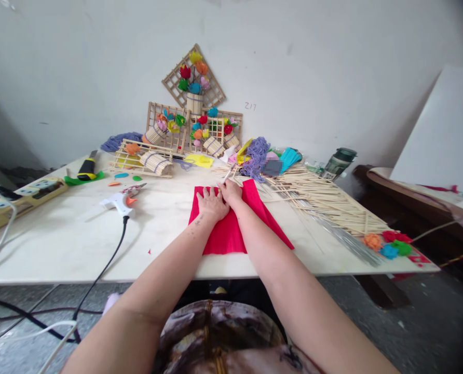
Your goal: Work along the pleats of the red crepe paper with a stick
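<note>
A sheet of red crepe paper lies on the pale table in front of me, with a narrower red strip along its right side. Flat on the sheet's upper part rests my left hand, fingers spread, holding nothing. Beside it, touching its fingertips, my right hand is closed around a thin, light-coloured tool, perhaps a pencil or a blade; its lower end is hidden by the fingers.
A white glue gun with a black cord lies left. Behind it is a yellow-black cutter. Stick lattices with paper flowers lean on the wall. Purple yarn, wooden sticks and wires lie right.
</note>
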`<state>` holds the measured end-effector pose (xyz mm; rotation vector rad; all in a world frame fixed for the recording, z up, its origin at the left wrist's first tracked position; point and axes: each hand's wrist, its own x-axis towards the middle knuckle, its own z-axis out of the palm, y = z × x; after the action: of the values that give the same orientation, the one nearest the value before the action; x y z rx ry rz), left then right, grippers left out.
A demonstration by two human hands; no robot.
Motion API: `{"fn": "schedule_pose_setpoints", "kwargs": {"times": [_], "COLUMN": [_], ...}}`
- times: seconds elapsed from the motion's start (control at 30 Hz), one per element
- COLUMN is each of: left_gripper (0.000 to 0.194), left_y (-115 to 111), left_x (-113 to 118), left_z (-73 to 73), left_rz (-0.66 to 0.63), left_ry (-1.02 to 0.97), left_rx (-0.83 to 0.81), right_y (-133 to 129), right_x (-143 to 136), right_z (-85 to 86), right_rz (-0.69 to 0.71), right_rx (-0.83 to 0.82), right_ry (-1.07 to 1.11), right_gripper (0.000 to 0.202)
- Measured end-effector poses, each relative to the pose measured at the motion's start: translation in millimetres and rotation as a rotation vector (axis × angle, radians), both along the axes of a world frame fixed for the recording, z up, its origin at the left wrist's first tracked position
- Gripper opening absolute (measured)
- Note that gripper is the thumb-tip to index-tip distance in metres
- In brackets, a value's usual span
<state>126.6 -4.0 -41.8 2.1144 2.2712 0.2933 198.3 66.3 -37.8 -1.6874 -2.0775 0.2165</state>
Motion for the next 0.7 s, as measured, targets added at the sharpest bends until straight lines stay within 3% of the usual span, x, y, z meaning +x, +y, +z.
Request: {"fn": "schedule_pose_setpoints", "kwargs": {"times": [0.7], "left_gripper": [0.065], "left_y": [-0.1], "left_x": [0.0], "left_z": [-0.1], "left_rz": [0.006], "left_ry": [0.008], "left_rx": [-0.001], "right_y": [-0.3], "right_x": [0.2], "right_z": [-0.6], "right_rz": [0.002], "right_rx": [0.016], "right_ry": [0.017], "right_gripper": [0.032]}}
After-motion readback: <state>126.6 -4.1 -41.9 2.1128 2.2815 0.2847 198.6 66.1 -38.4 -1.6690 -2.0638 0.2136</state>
